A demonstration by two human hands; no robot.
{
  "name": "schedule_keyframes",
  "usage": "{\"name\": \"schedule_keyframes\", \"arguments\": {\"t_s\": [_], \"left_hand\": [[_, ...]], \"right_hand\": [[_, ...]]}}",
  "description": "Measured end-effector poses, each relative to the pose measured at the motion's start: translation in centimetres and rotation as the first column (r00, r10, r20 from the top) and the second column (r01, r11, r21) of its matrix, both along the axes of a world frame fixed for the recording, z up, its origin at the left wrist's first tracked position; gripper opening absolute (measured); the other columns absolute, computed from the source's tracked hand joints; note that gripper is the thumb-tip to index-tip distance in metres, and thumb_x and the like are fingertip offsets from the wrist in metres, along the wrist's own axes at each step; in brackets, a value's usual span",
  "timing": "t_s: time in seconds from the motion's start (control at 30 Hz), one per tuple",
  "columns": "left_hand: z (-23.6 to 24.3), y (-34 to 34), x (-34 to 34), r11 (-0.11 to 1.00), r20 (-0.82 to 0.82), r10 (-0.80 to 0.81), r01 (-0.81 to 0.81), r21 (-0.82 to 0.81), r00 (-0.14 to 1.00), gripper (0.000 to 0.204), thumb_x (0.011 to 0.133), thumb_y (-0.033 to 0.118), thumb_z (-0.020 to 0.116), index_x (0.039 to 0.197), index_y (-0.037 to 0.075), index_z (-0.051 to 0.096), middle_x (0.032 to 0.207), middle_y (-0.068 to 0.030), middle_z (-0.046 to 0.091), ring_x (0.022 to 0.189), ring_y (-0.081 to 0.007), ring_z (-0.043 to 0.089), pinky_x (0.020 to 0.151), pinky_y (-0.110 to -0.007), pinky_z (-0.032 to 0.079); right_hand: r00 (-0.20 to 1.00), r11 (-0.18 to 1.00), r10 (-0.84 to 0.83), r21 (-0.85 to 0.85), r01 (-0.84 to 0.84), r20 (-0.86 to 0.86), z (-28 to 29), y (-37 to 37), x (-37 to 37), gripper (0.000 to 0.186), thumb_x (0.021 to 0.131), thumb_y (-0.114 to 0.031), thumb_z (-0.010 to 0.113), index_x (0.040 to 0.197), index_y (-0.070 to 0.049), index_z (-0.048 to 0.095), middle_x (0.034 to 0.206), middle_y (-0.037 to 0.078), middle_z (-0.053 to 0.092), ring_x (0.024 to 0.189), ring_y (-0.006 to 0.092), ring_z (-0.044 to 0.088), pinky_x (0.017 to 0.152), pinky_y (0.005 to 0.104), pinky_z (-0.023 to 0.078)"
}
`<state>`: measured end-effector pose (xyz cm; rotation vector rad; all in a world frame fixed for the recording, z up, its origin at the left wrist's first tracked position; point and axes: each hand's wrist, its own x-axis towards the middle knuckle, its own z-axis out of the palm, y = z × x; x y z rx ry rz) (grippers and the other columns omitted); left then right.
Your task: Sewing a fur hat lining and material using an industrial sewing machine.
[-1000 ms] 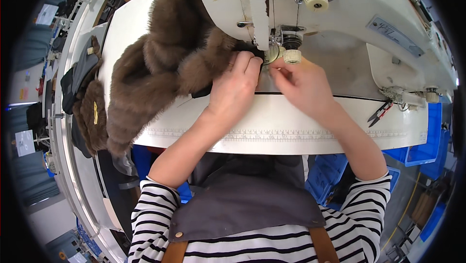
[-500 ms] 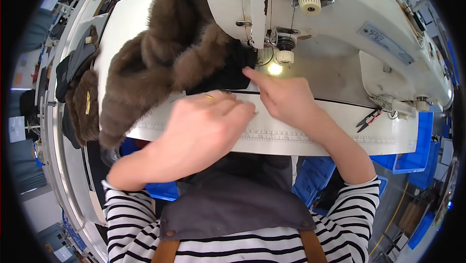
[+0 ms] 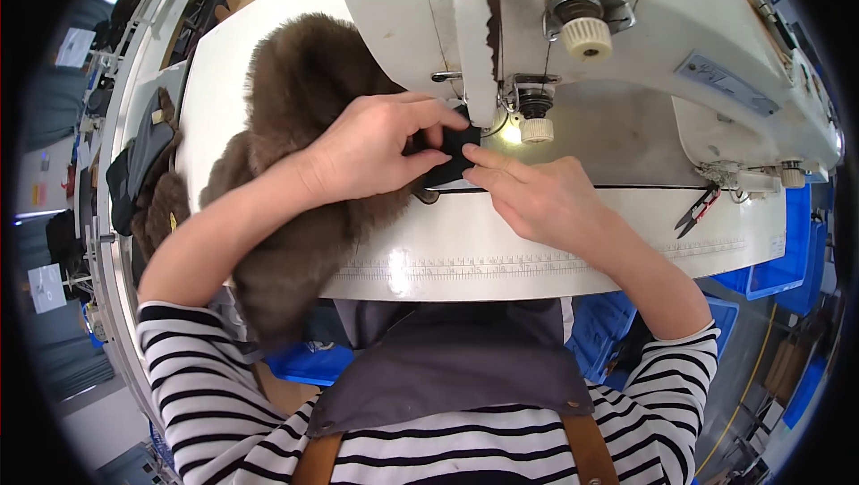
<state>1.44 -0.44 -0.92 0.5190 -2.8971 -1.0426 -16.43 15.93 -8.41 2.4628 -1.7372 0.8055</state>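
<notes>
The black fabric [image 3: 458, 156] lies at the sewing machine's needle area, attached to a bulky brown fur piece [image 3: 295, 82] on its left. My left hand [image 3: 371, 147] reaches over the fur with bent fingers. Its thumb and fingers grip the black fabric close to the presser foot, partly hiding it. From the other side, my right hand [image 3: 541, 194] pinches the fabric's right edge between thumb and forefinger. The white sewing machine [image 3: 617, 46] stands above both hands, its lamp lighting the metal bed. Its needle tip cannot be made out.
Red-and-black thread snips [image 3: 696, 212] lie at the right of the white table [image 3: 501, 275], whose front edge carries a printed ruler. More dark fabric and fur pieces [image 3: 143, 158] hang at the left. Blue bins [image 3: 599, 328] stand below the table.
My left hand has moved up and forward from the table front onto the black fabric. The fur has shifted, its lower end now hanging over the front edge. My right hand stays at the fabric's edge.
</notes>
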Motion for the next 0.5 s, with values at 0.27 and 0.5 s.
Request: {"name": "schedule_keyframes", "arguments": {"t_s": [0.27,0.5], "left_hand": [[-2.1,0.7,0.3,0.981,-0.155,0.005,-0.035,-0.193,0.988,0.033,0.076,0.003,0.073,0.109,0.005,0.069,0.099,-0.0091,0.064,0.067,-0.0201,0.060,0.063,-0.030,0.050],[-2.1,1.5,0.0,0.962,-0.189,0.168,-0.203,-0.184,0.967,0.020,0.079,0.008,0.072,0.099,0.006,0.072,0.094,-0.0103,0.065,0.078,-0.0281,0.066,0.070,-0.034,0.054]], "right_hand": [[0.968,0.995,-0.055,-0.063,0.072,0.243,-0.5,-0.1,0.0,0.026,0.074,-0.003,0.067,0.098,-0.012,0.069,0.115,-0.002,0.069,0.066,0.0144,0.066,0.051,0.0261,0.050],[1.000,0.995,0.005,-0.098,-0.002,0.023,0.5,0.0,0.5,0.030,0.075,-0.008,0.067,0.104,-0.013,0.067,0.123,-0.002,0.065,0.061,0.0127,0.062,0.050,0.0279,0.051]]}}
